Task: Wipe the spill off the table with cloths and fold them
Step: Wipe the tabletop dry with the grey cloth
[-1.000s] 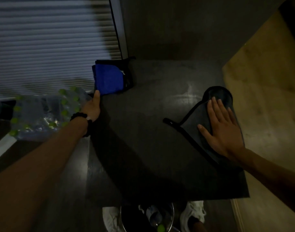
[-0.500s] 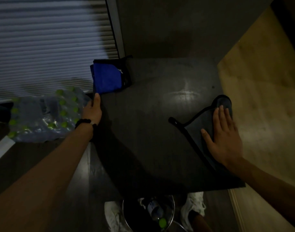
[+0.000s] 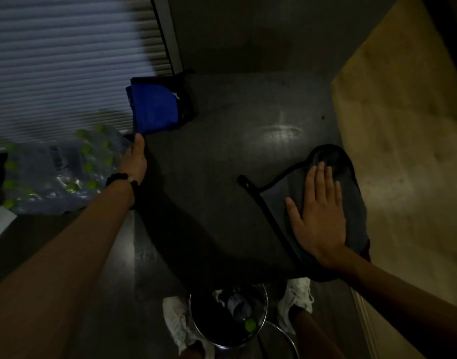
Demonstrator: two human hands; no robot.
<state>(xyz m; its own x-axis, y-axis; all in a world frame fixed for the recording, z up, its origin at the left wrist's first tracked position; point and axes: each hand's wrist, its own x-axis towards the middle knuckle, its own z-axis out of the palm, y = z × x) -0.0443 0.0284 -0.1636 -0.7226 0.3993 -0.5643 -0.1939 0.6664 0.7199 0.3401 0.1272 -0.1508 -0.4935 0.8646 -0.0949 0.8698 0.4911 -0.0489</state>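
the grey cloth has been dragged nearer under the flat, spread right hand; wiping is judged ongoing, while the table edge stays gripped by the left hand.

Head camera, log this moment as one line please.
right hand flat on dark cloth | left hand on table edge | blue cloth folded

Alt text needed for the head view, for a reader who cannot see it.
A person's right hand lies flat on a dark grey cloth on a dim dark table, while the left hand rests at the table's left edge near folded blue cloths. A bin stands between the person's feet.
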